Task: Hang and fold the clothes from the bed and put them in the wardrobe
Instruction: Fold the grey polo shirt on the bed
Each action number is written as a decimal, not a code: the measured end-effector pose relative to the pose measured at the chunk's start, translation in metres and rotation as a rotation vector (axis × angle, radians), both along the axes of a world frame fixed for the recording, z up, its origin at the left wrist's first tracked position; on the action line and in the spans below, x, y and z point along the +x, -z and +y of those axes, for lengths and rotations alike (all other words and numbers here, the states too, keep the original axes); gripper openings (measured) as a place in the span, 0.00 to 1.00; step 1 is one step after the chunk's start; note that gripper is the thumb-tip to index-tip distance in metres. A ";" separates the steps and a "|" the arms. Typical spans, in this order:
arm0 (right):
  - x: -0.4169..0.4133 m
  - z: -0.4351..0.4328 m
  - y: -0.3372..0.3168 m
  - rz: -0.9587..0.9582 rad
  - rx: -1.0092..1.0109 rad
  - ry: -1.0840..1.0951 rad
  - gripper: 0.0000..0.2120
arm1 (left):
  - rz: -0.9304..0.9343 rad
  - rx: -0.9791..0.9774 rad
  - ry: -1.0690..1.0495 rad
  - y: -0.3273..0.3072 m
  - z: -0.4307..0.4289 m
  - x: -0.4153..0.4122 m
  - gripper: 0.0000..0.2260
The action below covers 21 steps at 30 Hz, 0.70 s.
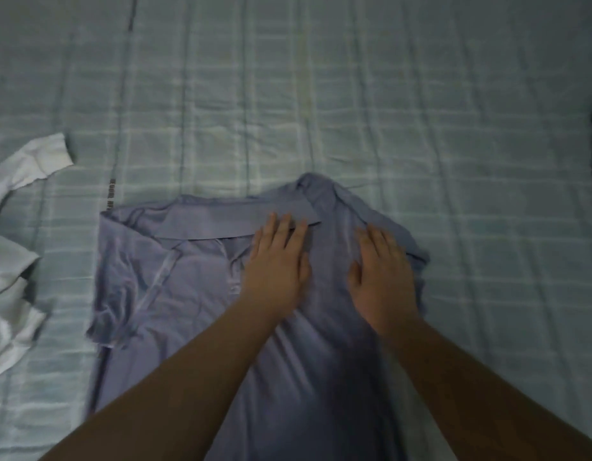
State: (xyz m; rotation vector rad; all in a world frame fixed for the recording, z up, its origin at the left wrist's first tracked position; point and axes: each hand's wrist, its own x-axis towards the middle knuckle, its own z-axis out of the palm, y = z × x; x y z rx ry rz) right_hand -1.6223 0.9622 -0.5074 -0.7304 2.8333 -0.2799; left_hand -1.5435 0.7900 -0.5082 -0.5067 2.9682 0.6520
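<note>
Trouble brewing on blue polo shirt (pixel 175 294), flat on bed (pixel 321 94) under left hand (pixel 276 264) and right hand (pixel 381 271), fingers (pixel 281 224) straight and close together: bunched cloth (pixel 411 247) just beyond right fingertips likely pressed into creases, collar (pixel 228 224) under left fingertips at risk of dragging askew.

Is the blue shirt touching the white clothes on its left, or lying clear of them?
Apart. The head view shows a strip of green checked bedsheet running between the blue polo shirt and the white clothing.
</note>
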 end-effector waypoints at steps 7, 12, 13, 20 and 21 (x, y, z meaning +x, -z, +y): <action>-0.072 0.074 0.017 -0.120 -0.194 0.421 0.21 | 0.032 0.074 0.282 0.019 0.066 -0.081 0.25; -0.101 0.078 0.017 -0.294 -0.184 0.456 0.04 | -0.156 -0.119 0.296 0.040 0.087 -0.118 0.27; -0.107 0.079 0.016 -0.325 -0.212 0.502 0.04 | -0.157 -0.126 0.285 0.042 0.090 -0.119 0.27; -0.129 0.097 0.013 -0.278 -0.357 0.525 0.10 | -0.088 -0.150 0.187 0.060 0.110 -0.114 0.28; -0.131 0.101 0.015 -0.256 -0.344 0.515 0.11 | -0.091 -0.173 0.174 0.064 0.113 -0.114 0.28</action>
